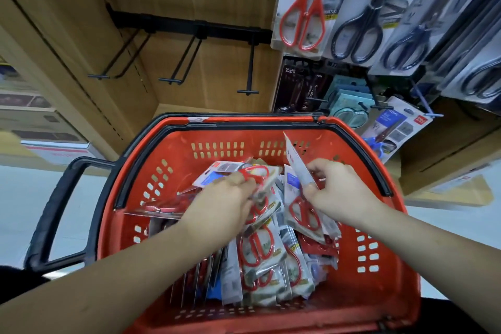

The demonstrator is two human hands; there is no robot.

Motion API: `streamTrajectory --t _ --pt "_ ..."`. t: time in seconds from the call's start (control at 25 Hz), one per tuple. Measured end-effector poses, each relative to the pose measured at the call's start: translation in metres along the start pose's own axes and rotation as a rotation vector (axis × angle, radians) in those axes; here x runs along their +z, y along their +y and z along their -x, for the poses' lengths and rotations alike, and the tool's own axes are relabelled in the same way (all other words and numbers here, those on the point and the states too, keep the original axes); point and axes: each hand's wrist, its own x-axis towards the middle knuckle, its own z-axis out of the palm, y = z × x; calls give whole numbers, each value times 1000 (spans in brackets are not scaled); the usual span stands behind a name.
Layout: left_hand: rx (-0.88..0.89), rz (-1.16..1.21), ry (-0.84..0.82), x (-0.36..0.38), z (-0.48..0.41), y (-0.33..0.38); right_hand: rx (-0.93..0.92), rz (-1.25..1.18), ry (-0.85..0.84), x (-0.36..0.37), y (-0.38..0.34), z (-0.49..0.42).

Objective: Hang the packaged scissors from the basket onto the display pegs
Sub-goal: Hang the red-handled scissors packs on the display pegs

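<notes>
Head view: both hands in the scissor basket

Packaged scissors [260,260] lay heaped in the red basket [385,274]. Beyond its rim, black pegs [250,68] jutted from the brown panel, beside hung scissor packs [301,8]. Left hand [225,198] gripped a red-handled pack [244,172]; right hand [333,190] pinched a white-backed pack [296,161], tilted up on edge.

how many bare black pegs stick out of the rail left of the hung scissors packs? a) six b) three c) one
b: three bare pegs jut from the black rail, left of the hung red-handled scissors; the left hand grips a red scissors pack and the right hand pinches a tilted pack over the basket.
</notes>
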Motion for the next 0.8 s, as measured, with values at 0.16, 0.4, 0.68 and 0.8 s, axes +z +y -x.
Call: streamTrajectory --t 0.16,0.4,0.68,0.8 --pt "164 29 -2 23 26 4 -182 -109 9 -7 -16 18" --pt "23 421 78 23 31 9 -274 53 -157 14 -30 26" --pt "-409 612 141 10 4 0 127 -208 -248 31 -2 -1" --pt "-533 650 22 8 -1 1 310 -351 -330 30 6 -6"
